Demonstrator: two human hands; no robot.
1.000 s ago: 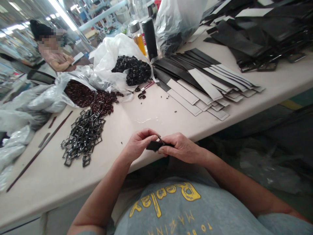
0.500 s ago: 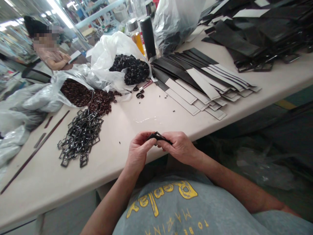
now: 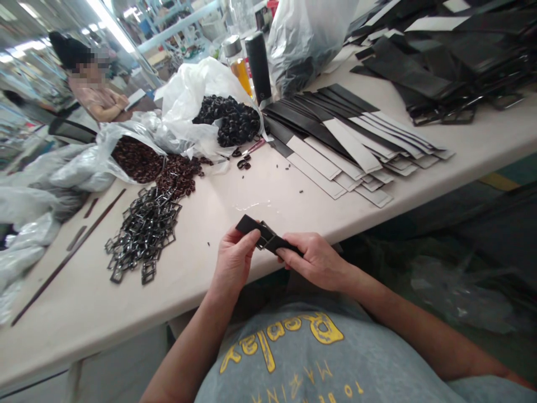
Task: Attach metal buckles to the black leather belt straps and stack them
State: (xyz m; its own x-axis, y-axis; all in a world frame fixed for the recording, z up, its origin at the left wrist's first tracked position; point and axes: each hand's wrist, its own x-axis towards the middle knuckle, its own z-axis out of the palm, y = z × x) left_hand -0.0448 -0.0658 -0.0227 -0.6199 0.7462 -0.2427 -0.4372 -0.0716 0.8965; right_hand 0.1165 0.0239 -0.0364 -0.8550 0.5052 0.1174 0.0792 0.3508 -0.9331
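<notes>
Evidently both hands grip: the left hand (image 3: 235, 254) pinches one end of a black strap (image 3: 246, 225), thumb on top, and the right hand (image 3: 312, 257) clasps the other side. Between them, at the near edge of the bench (image 3: 188, 271), sits a buckle (image 3: 268, 226) against the strap; its exact threading is unclear. Good handling means an even pinch close to the buckle, strap flat and square to the frame, and a gentle pull, lest it crease.
</notes>
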